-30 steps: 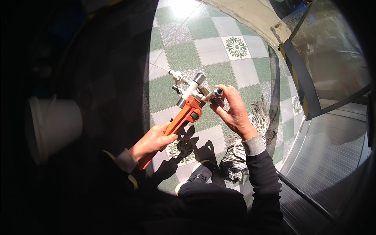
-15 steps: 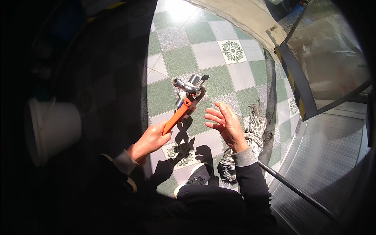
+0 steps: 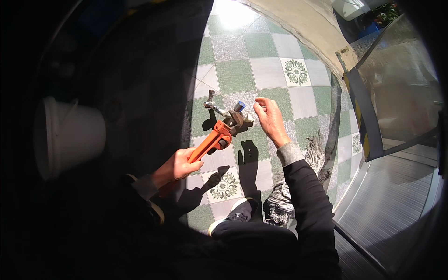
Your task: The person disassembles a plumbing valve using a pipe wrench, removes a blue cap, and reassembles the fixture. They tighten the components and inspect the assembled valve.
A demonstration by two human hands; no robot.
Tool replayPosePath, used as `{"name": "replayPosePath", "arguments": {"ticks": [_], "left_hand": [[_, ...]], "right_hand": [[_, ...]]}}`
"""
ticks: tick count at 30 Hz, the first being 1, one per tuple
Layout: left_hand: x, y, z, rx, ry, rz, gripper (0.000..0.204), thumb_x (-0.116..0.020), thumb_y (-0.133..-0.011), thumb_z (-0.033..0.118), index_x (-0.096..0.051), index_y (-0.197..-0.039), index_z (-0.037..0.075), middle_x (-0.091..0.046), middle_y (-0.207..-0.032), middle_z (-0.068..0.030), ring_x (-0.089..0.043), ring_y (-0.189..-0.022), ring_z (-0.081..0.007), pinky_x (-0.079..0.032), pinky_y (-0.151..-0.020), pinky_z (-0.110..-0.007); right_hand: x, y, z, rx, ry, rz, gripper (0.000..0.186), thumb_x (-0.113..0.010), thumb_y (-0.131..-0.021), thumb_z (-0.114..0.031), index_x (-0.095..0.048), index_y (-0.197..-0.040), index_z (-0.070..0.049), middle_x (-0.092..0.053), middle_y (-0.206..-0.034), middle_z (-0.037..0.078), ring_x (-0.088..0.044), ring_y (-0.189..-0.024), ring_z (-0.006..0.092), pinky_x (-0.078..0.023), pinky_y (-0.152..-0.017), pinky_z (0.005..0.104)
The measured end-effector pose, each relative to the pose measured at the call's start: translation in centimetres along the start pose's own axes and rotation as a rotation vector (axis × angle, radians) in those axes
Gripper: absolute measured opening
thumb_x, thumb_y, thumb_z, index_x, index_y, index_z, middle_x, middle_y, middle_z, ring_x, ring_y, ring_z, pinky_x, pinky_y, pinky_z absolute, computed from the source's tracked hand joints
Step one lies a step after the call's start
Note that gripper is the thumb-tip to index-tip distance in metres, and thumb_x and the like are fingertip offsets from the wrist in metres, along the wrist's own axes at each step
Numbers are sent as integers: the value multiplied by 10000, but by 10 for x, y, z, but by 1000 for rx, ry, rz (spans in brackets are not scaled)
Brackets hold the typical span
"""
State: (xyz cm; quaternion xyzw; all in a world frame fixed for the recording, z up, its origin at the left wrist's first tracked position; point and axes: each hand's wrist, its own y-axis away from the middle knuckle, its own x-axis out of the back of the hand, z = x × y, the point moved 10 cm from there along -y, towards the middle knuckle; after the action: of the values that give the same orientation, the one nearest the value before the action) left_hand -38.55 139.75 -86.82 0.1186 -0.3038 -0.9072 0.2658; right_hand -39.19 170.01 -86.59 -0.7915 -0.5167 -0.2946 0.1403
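My left hand (image 3: 178, 167) is closed round the handle of an orange pipe wrench (image 3: 211, 142), held above the tiled floor in sunlight. At the wrench's jaws sits a chrome faucet (image 3: 217, 109), with a curved lever at its far left end and a blue-ended stub (image 3: 239, 106) pointing up. The jaws appear to grip the faucet's body, though the contact is partly hidden. Just right of the faucet, my right hand (image 3: 271, 122) is raised with loosely bent fingers. Nothing shows inside it, and whether a fingertip touches the faucet is hard to see.
A grey-white string mop (image 3: 280, 203) lies beside my right forearm, its dark handle (image 3: 359, 247) running to the lower right. In shadow at the left stands a white bucket (image 3: 77, 135). A clear panel with a dark frame (image 3: 364, 112) rises at the right. My shoe (image 3: 240, 212) is below.
The wrench and faucet have turned over in my left hand, so the faucet's lever now points left instead of right. My right hand has risen nearer the faucet, its fingers more bent.
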Motion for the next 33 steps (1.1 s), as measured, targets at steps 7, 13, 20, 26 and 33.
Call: {"name": "replayPosePath", "arguments": {"ticks": [7, 13, 20, 26, 33], "left_hand": [[-6, -14, -51, 132, 447, -96, 175, -654, -907, 85, -502, -823, 57, -449, -556, 5, -414, -376, -81, -344, -373, -270], [-27, -45, -75, 93, 642, -165, 155, -671, -891, 64, -525, -843, 44, -474, -524, -16, -426, -365, -98, -353, -365, -272], [-31, -60, -62, 87, 640, -189, 151, -694, -856, 79, -547, -871, 49, -476, -569, -2, -438, -402, -87, -368, -375, -248], [-30, -62, -47, 105, 593, -272, 148, -701, -857, 107, -575, -899, 42, -472, -553, -6, -425, -397, -90, -351, -391, -253], [-56, -79, -37, 207, 436, -369, 171, -705, -901, 163, -633, -962, 20, -516, -627, 5, -480, -482, -68, -375, -435, -224]], "right_hand": [[-115, -60, -102, 276, 407, -538, 695, -558, -929, -624, -557, -1298, -35, -707, -1017, 245, -665, -1024, 415, -520, -857, 482], [-182, -77, -84, 215, 684, -649, 600, -697, -851, -540, -578, -1114, -14, -705, -1003, 194, -677, -1000, 376, -533, -851, 466], [-154, -77, -78, 183, 283, -671, 237, -647, -901, -165, -590, -1064, -3, -666, -881, 164, -649, -831, 286, -515, -744, 392], [-90, -48, -81, 97, 41, -750, 147, -601, -1007, -155, -584, -1073, -25, -581, -824, -4, -519, -755, 74, -458, -676, 252], [-18, -14, -47, -215, -274, -740, 185, -666, -975, -208, -670, -1054, -41, -620, -885, -35, -555, -818, 60, -481, -746, 237]]}}
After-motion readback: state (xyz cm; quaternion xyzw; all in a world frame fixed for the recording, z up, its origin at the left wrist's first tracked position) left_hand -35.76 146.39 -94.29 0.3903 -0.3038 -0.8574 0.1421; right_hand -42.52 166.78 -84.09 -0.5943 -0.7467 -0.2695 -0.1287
